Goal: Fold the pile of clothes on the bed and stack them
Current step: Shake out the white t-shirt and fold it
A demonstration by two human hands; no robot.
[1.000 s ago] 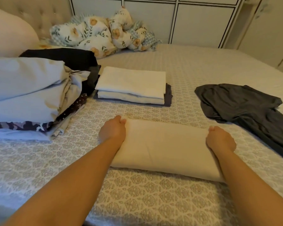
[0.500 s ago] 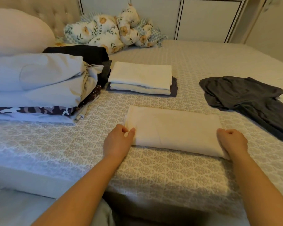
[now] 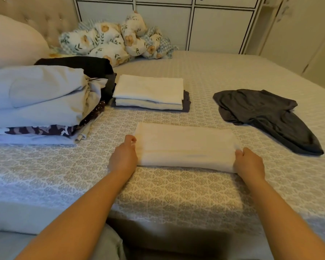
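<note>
We hold the folded cream cloth (image 3: 185,145) by its two short ends, left hand (image 3: 123,159) and right hand (image 3: 249,162) each curled in a pinching grip, so it lifts flat without unfolding. It lies near the bed (image 3: 176,194) edge, just before the folded stack (image 3: 149,92), likely its destination. The dark shirt (image 3: 266,117) waits unfolded, well apart.

1. A single head-worn view looks forward and down from the near edge of the bed (image 3: 176,194).
2. It faces across the mattress toward the white cabinet doors (image 3: 219,25) on the far wall.
3. It sits close: both forearms enter from the bottom edge.
4. The wide lens bends the headboard (image 3: 45,17) at the left.
</note>
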